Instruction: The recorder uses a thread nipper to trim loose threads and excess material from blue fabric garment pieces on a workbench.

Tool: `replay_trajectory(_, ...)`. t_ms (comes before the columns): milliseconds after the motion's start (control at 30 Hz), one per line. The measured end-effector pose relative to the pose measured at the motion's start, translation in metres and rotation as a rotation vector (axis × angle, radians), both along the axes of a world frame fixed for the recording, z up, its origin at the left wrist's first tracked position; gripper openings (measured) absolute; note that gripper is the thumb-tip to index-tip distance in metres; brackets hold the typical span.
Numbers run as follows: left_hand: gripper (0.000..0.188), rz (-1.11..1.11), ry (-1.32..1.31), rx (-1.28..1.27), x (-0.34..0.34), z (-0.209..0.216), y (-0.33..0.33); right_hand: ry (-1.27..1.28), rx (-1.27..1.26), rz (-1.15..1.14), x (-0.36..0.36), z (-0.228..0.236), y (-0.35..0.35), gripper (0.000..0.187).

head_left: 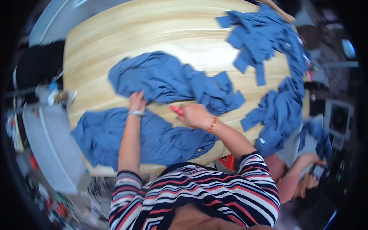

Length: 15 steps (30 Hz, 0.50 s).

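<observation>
Head view: my right hand (pixel 196 116) is closed around a small red object (pixel 176 110), between a blue upper garment (pixel 153 74) and a blue lower garment (pixel 153 140) on the wooden table (pixel 92 50). My left hand (pixel 138 102) is at the upper garment's near edge; finger grip, cannot tell.

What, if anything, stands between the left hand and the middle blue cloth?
Nothing visible: the left hand is at the middle cloth's near edge. The right hand, holding a red object, is off to the right.

blue cloth (pixel 147 74) | pale wood-grain tabletop (pixel 153 27) | navy-white-coral striped shirt (pixel 207 188) | red tool (pixel 176 110) | orange bracelet (pixel 212 124)
</observation>
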<state>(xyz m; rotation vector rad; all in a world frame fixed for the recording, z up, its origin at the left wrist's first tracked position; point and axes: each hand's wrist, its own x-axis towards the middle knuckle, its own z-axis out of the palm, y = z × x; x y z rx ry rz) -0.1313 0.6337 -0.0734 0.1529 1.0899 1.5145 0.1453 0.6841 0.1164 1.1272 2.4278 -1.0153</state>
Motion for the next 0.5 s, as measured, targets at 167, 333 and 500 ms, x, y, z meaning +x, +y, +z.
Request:
replay_trajectory(167, 0.008, -0.137, 0.622, -0.139, 0.009, 0.017, -0.011, 0.176, -0.13, -0.133, 0.0, 0.01, 0.011, 0.042)
replay_trajectory(333, 0.029, -0.406, 1.84, 0.224, 0.037, 0.083, -0.01, 0.37, 0.017, -0.456, 0.055, -0.044, 0.046, 0.049)
replay_trajectory(500, 0.029, -0.416, 1.86, 0.203, 0.007, 0.074, -0.012, 0.349, -0.007, -0.641, 0.092, -0.054, 0.059, 0.054)
